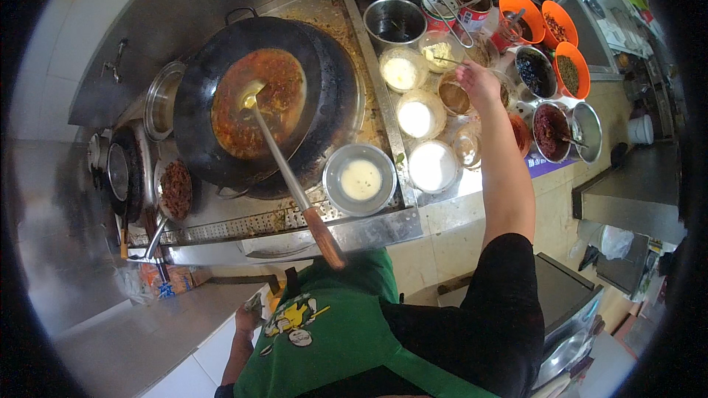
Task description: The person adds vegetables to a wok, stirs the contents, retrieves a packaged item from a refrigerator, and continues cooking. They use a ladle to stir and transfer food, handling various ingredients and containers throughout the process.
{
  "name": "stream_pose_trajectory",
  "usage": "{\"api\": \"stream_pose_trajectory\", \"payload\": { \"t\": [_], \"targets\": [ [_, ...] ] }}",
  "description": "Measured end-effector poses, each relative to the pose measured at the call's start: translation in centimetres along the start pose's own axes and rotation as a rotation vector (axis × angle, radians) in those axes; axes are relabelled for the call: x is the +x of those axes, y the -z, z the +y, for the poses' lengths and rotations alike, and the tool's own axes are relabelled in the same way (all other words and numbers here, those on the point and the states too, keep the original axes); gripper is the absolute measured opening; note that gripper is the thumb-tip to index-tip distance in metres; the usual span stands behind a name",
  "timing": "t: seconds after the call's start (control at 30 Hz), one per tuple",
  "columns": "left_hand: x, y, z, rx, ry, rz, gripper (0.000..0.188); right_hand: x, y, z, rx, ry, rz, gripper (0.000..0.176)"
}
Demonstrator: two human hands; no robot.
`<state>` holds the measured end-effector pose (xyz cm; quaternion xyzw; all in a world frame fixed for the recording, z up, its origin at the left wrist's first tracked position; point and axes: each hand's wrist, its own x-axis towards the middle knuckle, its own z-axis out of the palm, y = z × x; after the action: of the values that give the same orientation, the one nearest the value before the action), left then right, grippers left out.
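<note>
My right hand reaches over the seasoning bowls and grips the thin handle of a small spoon. The spoon's tip sits in a clear bowl of pale yellow seasoning. Low at my left side, my left hand holds a crumpled greyish cloth-like item, partly hidden by the hand and the green apron. A large black wok on the stove contains reddish, oily broth. The metal bowl of a ladle rests in that broth, and its wooden handle extends over the stove's front edge, untouched.
By the wok stands a steel bowl of pale liquid. White seasoning fills nearby bowls. Orange bowls and open cans crowd the far right. Left of the wok is a strainer of brown minced food.
</note>
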<state>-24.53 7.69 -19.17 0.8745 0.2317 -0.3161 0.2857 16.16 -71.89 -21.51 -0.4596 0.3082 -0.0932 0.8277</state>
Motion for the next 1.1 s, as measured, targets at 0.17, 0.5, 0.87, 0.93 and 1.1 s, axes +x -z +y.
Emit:
{"api": "stream_pose_trajectory", "payload": {
  "t": [0.17,0.5,0.87,0.93,1.1],
  "targets": [
    [1.7,-0.2,-2.2,0.233,-0.131,-0.054,0.036,-1.1,0.8,-0.5,0.083,-0.02,-0.01,0.03],
    [6.5,-2.6,-8.1,0.037,0.034,0.035,0.055,-5.1,-0.8,-4.7,-0.021,0.023,0.061,0.031],
    [5.3,-3.9,-4.6,0.013,-0.015,0.087,0.029,-11.7,-17.6,-1.8,-0.279,0.404,-0.386,0.032],
    [4.4,-3.8,-3.8,-0.136,-0.043,0.167,0.027,-10.9,-17.4,-1.5,-0.361,0.484,-0.3,0.033],
    [2.1,-3.9,-2.2,-0.459,0.302,0.096,0.028,-4.5,-7.4,-1.2,-0.381,0.548,-0.125,0.035]
  ]
}}
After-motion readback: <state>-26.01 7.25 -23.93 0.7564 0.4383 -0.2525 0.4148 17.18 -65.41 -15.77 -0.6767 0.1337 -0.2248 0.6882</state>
